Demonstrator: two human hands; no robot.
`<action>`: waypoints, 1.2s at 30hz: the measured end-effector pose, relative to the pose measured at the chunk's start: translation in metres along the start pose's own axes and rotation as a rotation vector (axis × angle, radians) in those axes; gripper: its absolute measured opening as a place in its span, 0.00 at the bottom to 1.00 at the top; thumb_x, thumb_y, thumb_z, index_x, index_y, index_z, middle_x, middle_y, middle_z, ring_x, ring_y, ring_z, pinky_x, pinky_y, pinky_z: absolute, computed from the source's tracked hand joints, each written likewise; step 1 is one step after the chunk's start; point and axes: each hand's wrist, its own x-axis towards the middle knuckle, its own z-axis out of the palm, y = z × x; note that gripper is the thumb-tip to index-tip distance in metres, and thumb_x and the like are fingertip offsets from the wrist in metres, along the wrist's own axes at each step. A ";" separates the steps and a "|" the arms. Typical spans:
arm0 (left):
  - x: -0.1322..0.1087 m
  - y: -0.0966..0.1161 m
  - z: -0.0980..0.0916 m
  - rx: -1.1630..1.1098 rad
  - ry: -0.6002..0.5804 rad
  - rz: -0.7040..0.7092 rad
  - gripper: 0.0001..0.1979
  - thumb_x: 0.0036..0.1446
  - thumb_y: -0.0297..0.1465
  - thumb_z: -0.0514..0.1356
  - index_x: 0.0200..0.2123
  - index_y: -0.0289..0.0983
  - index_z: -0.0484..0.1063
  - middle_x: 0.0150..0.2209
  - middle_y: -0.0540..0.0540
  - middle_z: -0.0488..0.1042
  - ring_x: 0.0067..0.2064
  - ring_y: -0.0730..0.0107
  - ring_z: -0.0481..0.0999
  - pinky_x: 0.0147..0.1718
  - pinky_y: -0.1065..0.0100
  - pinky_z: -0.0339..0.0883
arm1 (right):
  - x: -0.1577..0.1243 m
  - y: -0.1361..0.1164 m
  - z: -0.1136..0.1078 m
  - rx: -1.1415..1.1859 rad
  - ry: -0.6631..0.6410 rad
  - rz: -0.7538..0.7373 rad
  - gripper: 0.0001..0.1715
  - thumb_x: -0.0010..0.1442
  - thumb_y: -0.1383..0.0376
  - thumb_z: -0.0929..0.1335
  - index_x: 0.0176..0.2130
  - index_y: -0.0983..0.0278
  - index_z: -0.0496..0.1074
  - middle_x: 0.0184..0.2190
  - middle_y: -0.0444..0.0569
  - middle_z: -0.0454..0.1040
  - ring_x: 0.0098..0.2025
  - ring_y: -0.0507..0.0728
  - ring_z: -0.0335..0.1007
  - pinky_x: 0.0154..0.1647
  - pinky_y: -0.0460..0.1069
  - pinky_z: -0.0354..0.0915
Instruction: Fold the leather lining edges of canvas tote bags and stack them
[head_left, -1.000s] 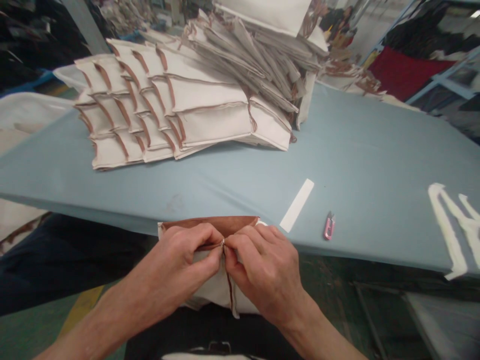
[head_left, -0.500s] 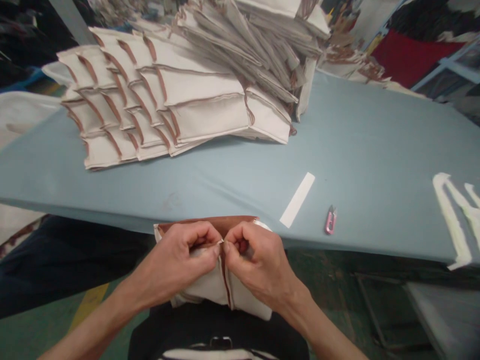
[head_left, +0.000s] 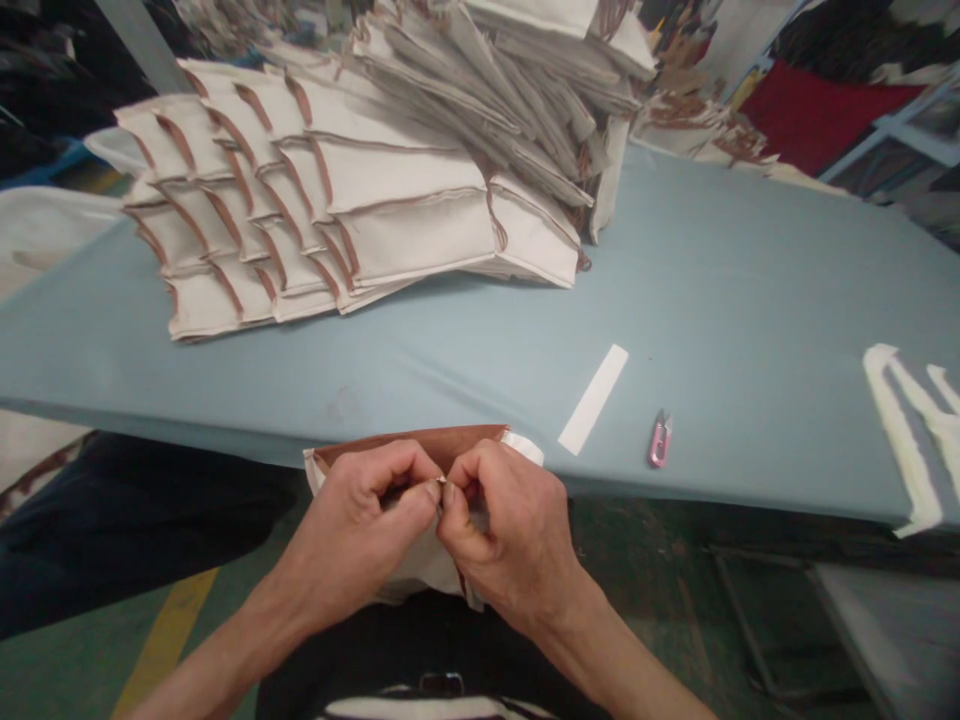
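Note:
A cream fabric bag (head_left: 420, 568) with brown lining rests on my lap against the table edge. My left hand (head_left: 360, 525) pinches the bag's near upper rim between thumb and forefinger. Right beside it, my right hand (head_left: 514, 530) is closed in a pinch on the same rim, with the fingertips of both hands almost touching. A tiny pale bit shows between the fingertips, too small to name. The hands hide much of the bag's front.
On the blue-covered table (head_left: 720, 330) lie a white strip (head_left: 594, 400), pink thread snips (head_left: 660, 440) and curled white tape (head_left: 904, 440) at the right. Stacked cream bags (head_left: 412, 225) with brown trim stand behind, with greyish folded pieces (head_left: 495, 100) heaped on them.
My right hand has turned and come slightly left and lower. The bag's far rim has tipped up a little, and less of its lower front shows.

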 end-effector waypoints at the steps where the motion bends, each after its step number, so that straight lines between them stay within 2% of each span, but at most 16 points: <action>1: -0.001 0.000 0.001 -0.042 -0.004 -0.046 0.13 0.55 0.34 0.58 0.22 0.36 0.75 0.20 0.53 0.73 0.24 0.73 0.68 0.23 0.74 0.60 | 0.000 -0.001 -0.001 0.062 -0.039 0.091 0.09 0.62 0.69 0.64 0.28 0.61 0.67 0.23 0.42 0.70 0.25 0.53 0.65 0.28 0.49 0.56; 4: -0.005 -0.004 0.001 -0.138 -0.068 -0.125 0.14 0.57 0.38 0.59 0.25 0.36 0.76 0.21 0.52 0.73 0.24 0.73 0.67 0.22 0.74 0.60 | 0.001 -0.001 -0.007 0.292 -0.232 0.334 0.08 0.60 0.67 0.64 0.28 0.59 0.65 0.21 0.39 0.67 0.22 0.51 0.62 0.24 0.47 0.55; 6: -0.007 -0.006 -0.001 -0.163 -0.107 -0.133 0.14 0.59 0.38 0.59 0.27 0.36 0.77 0.23 0.52 0.74 0.24 0.72 0.68 0.22 0.74 0.61 | 0.001 0.000 -0.010 0.361 -0.303 0.363 0.08 0.60 0.66 0.64 0.28 0.59 0.65 0.21 0.39 0.67 0.22 0.51 0.61 0.23 0.46 0.56; 11: -0.008 -0.010 -0.004 -0.093 -0.072 -0.087 0.11 0.59 0.35 0.60 0.26 0.37 0.76 0.24 0.53 0.74 0.26 0.73 0.69 0.24 0.75 0.61 | -0.003 0.001 -0.007 0.210 -0.150 0.131 0.09 0.63 0.68 0.65 0.30 0.61 0.69 0.24 0.43 0.73 0.26 0.52 0.67 0.29 0.47 0.59; 14: -0.008 -0.012 -0.005 -0.049 -0.038 -0.027 0.11 0.60 0.33 0.59 0.25 0.37 0.74 0.24 0.54 0.74 0.27 0.73 0.70 0.26 0.75 0.62 | -0.003 0.001 -0.005 0.184 -0.112 0.048 0.09 0.65 0.69 0.66 0.31 0.62 0.70 0.26 0.44 0.74 0.27 0.53 0.69 0.30 0.48 0.60; 19: -0.009 -0.012 -0.008 -0.044 -0.109 -0.011 0.12 0.62 0.33 0.58 0.28 0.37 0.77 0.25 0.53 0.78 0.29 0.72 0.74 0.29 0.75 0.65 | 0.003 0.010 -0.015 0.227 -0.028 -0.068 0.06 0.65 0.71 0.67 0.36 0.61 0.70 0.29 0.45 0.77 0.32 0.55 0.73 0.36 0.49 0.65; 23: -0.006 -0.009 -0.012 -0.071 -0.160 -0.015 0.12 0.63 0.34 0.59 0.28 0.37 0.78 0.26 0.52 0.79 0.29 0.71 0.75 0.30 0.75 0.67 | 0.009 0.019 -0.022 0.317 -0.147 -0.164 0.09 0.65 0.71 0.65 0.44 0.61 0.71 0.39 0.50 0.81 0.43 0.58 0.77 0.49 0.54 0.69; 26: -0.003 -0.009 -0.015 -0.101 -0.188 -0.014 0.13 0.65 0.35 0.60 0.30 0.37 0.79 0.28 0.51 0.80 0.30 0.70 0.76 0.31 0.75 0.68 | 0.013 0.023 -0.024 0.311 -0.255 -0.214 0.08 0.64 0.71 0.66 0.43 0.60 0.71 0.39 0.48 0.81 0.44 0.58 0.78 0.55 0.57 0.68; 29: -0.004 -0.013 -0.017 -0.145 -0.213 -0.034 0.14 0.67 0.37 0.61 0.31 0.37 0.80 0.28 0.50 0.80 0.30 0.70 0.75 0.31 0.75 0.68 | 0.017 0.024 -0.025 0.256 -0.247 -0.258 0.07 0.64 0.71 0.67 0.41 0.60 0.70 0.36 0.46 0.82 0.40 0.57 0.78 0.53 0.56 0.68; 33: -0.007 -0.018 -0.019 -0.162 -0.218 -0.045 0.15 0.67 0.37 0.61 0.31 0.36 0.80 0.28 0.50 0.79 0.29 0.71 0.74 0.29 0.75 0.67 | 0.022 0.021 -0.029 0.212 -0.206 -0.330 0.06 0.66 0.71 0.69 0.40 0.60 0.72 0.39 0.48 0.84 0.43 0.56 0.79 0.51 0.54 0.69; 36: -0.008 -0.019 -0.018 -0.124 -0.205 -0.023 0.14 0.67 0.36 0.61 0.31 0.37 0.80 0.28 0.51 0.80 0.29 0.71 0.75 0.29 0.75 0.67 | 0.022 0.014 -0.032 0.143 -0.166 -0.344 0.08 0.69 0.71 0.69 0.36 0.61 0.73 0.36 0.47 0.83 0.39 0.56 0.78 0.48 0.53 0.69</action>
